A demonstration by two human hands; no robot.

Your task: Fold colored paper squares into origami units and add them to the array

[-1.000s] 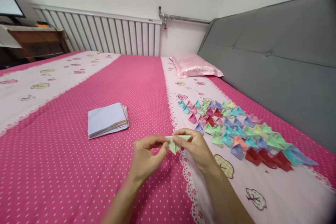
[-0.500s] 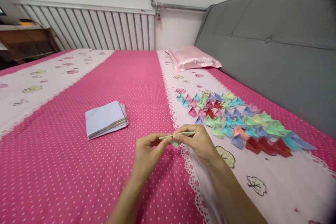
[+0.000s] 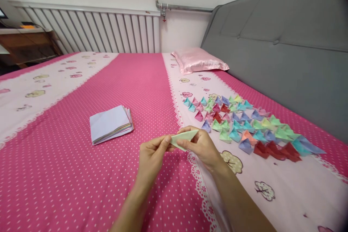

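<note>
Both hands hold a pale green folded paper (image 3: 187, 136) above the bed, its broad face tilted up toward me. My left hand (image 3: 154, 150) pinches its left end between thumb and fingers. Around the right part, my right hand (image 3: 201, 148) is closed, thumb on the near face and fingers behind. Right of my hands stand rows of small folded paper boats (image 3: 236, 125) in green, blue, purple, pink, red and orange. To the left lies a stack of coloured paper sheets (image 3: 110, 123), a pale lilac one on top.
The bed has a pink dotted sheet (image 3: 136, 79) with white printed bands. A pink pillow (image 3: 201, 61) lies near the grey headboard (image 3: 285, 43). Behind are a white radiator (image 3: 95, 30) and a pipe with a valve (image 3: 164, 14); a wooden desk (image 3: 27, 41) stands far left.
The green folded paper has turned from nearly edge-on to showing its broad face. My right thumb now lies across that face; my left hand still pinches the left end.
</note>
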